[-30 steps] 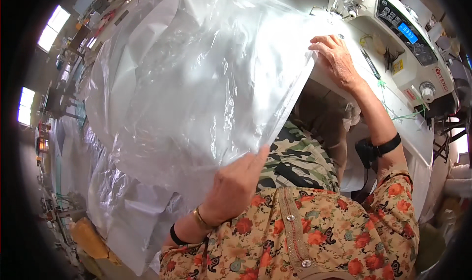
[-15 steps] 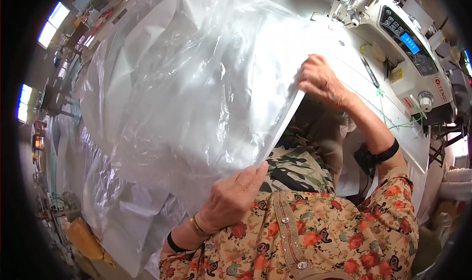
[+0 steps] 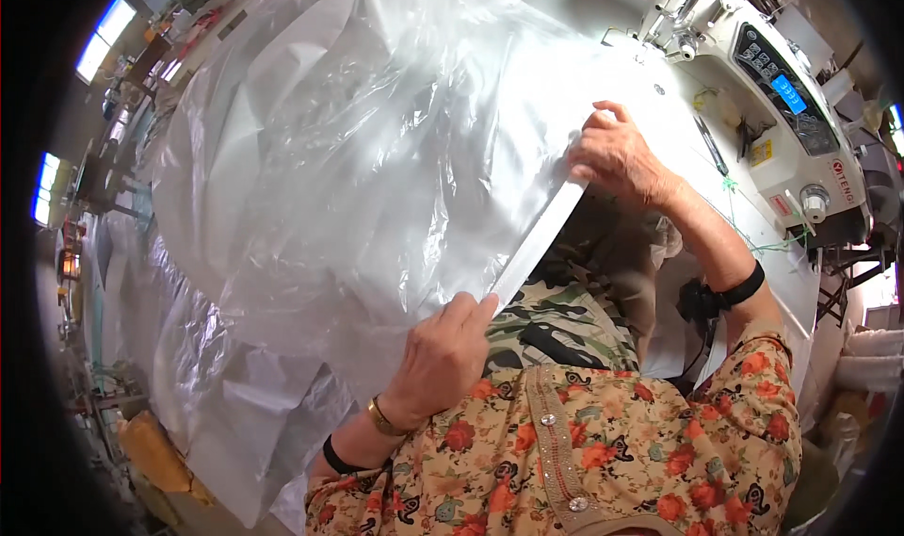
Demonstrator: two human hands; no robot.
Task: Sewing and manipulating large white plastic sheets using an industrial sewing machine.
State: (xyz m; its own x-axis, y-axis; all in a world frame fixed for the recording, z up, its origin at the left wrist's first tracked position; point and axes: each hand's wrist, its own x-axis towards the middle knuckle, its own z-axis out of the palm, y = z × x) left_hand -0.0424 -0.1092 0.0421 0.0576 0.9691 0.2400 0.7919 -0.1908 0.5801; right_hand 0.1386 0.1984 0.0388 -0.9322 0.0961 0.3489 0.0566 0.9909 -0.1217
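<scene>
A large sheet of clear, shiny plastic (image 3: 339,169) spreads over my lap and across the white sewing table. Along its near right side runs a narrow white folded edge (image 3: 535,246), stretched straight between my two hands. My left hand (image 3: 443,352) pinches the lower end of this edge, close to my floral shirt. Farther up and to the right, my right hand (image 3: 617,154) grips the other end, its index finger partly raised. The right fingertips are partly hidden behind the hand.
A white sewing machine (image 3: 791,103) with a lit blue display stands at the right on the table (image 3: 650,112). Dark tweezers (image 3: 711,145) and green thread (image 3: 730,186) lie beside it. White rolls (image 3: 871,357) are at the far right, a brown-orange bundle (image 3: 155,451) at the lower left.
My left hand has shifted slightly left and up, with the plastic edge in it. The white folded edge has turned to show more of its width. My right hand stays nearly in place.
</scene>
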